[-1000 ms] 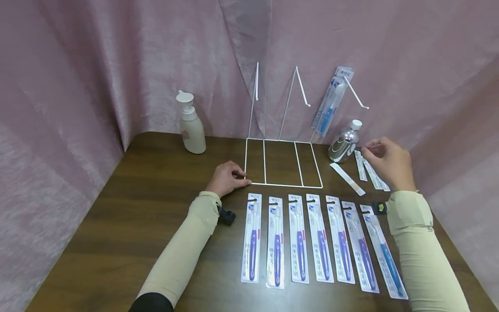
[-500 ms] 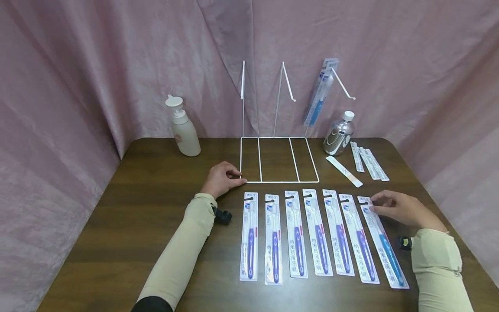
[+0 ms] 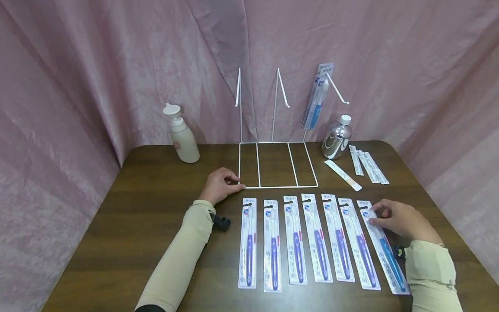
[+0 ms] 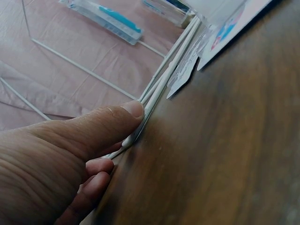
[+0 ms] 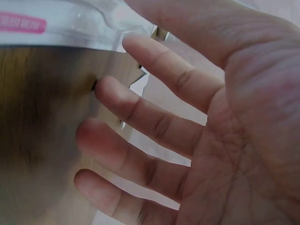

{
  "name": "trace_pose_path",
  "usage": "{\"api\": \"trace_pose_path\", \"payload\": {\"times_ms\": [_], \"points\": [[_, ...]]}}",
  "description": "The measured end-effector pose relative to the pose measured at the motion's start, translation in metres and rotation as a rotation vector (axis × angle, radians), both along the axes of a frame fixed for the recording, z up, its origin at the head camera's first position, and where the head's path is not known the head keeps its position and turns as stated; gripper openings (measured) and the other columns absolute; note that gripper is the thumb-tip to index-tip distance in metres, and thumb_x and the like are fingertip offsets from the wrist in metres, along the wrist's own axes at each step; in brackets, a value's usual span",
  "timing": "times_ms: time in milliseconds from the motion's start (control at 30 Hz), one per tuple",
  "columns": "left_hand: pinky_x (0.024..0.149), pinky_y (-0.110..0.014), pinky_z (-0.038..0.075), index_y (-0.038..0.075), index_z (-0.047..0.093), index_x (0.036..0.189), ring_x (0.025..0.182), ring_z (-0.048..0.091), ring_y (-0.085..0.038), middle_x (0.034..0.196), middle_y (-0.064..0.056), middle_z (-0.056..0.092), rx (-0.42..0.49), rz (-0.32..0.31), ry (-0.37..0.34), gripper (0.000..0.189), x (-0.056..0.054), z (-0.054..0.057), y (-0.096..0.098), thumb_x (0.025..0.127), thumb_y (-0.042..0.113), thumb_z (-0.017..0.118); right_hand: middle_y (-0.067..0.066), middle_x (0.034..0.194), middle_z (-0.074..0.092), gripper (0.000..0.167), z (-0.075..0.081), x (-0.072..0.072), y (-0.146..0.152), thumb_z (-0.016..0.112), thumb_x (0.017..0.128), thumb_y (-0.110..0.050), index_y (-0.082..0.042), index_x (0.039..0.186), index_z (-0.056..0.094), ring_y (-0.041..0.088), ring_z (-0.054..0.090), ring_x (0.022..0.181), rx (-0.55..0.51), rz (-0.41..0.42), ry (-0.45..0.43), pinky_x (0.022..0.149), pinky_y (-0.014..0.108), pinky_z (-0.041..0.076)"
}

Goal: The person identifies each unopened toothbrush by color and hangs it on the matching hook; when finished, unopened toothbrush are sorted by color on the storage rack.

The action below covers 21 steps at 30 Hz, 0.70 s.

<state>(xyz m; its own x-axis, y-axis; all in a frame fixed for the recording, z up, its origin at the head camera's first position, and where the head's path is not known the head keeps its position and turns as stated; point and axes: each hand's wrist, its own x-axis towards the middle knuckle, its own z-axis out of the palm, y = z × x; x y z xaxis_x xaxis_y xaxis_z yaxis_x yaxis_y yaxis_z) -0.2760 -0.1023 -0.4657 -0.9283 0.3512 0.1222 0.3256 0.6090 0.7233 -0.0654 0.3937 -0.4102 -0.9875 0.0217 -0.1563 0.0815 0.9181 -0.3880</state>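
Note:
In the head view my left hand [image 3: 221, 185] pinches the front left corner of a white wire rack [image 3: 280, 187] with three hooked arms; the left wrist view shows the thumb [image 4: 133, 110] on its rod. My right hand [image 3: 403, 220] has thumb and index finger on the upper right edge of a toothbrush pack [image 3: 383, 249] with a blue handle, the rightmost in a row. The right wrist view shows the index fingertip [image 5: 133, 43] at its clear plastic, the other fingers spread apart. More blue toothbrush packs [image 3: 315, 102] hang on the right hook.
Several purple toothbrush packs [image 3: 298, 249] lie side by side in front of the rack. A silver bottle [image 3: 335, 142] and several narrow white packets [image 3: 343, 175] are at the right back. A pump bottle [image 3: 184, 141] stands left, before a pink curtain [image 3: 156, 52].
My right hand has come down from beside the narrow packets at the back to the rightmost toothbrush pack, and stays there. The left hand keeps the rack's corner. The head view has shifted slightly.

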Motion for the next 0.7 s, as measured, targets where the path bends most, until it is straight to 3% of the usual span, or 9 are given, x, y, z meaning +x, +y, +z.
{"api": "trace_pose_path", "payload": {"times_ms": [267, 533, 700], "points": [[0.084, -0.035, 0.053, 0.014, 0.083, 0.097, 0.095, 0.062, -0.018, 0.104, 0.0, 0.067, 0.009, -0.006, 0.003, 0.026, -0.002, -0.002, 0.0, 0.081, 0.032, 0.094, 0.005, 0.091, 0.066, 0.038, -0.001, 0.002, -0.004, 0.084, 0.09, -0.028, -0.002, 0.116, 0.072, 0.022, 0.058, 0.08, -0.004, -0.001, 0.057, 0.07, 0.043, 0.047], [0.085, -0.034, 0.053, 0.012, 0.082, 0.094, 0.095, 0.063, -0.02, 0.104, -0.002, 0.067, 0.032, -0.008, 0.007, 0.025, 0.001, 0.0, -0.001, 0.08, 0.029, 0.095, 0.007, 0.091, 0.076, 0.044, 0.006, 0.002, -0.008, 0.08, 0.094, -0.026, 0.003, 0.125, 0.067, 0.025, 0.072, 0.082, -0.051, -0.018, 0.058, 0.076, 0.059, 0.055], [0.085, -0.034, 0.053, 0.013, 0.082, 0.094, 0.095, 0.062, -0.02, 0.104, -0.002, 0.067, 0.03, -0.012, 0.001, 0.025, 0.001, -0.001, 0.0, 0.08, 0.03, 0.095, 0.011, 0.094, 0.077, 0.046, 0.016, 0.003, -0.014, 0.079, 0.096, -0.029, 0.0, 0.129, 0.067, 0.028, 0.072, 0.081, -0.04, -0.059, 0.123, 0.071, 0.055, 0.056]]}}
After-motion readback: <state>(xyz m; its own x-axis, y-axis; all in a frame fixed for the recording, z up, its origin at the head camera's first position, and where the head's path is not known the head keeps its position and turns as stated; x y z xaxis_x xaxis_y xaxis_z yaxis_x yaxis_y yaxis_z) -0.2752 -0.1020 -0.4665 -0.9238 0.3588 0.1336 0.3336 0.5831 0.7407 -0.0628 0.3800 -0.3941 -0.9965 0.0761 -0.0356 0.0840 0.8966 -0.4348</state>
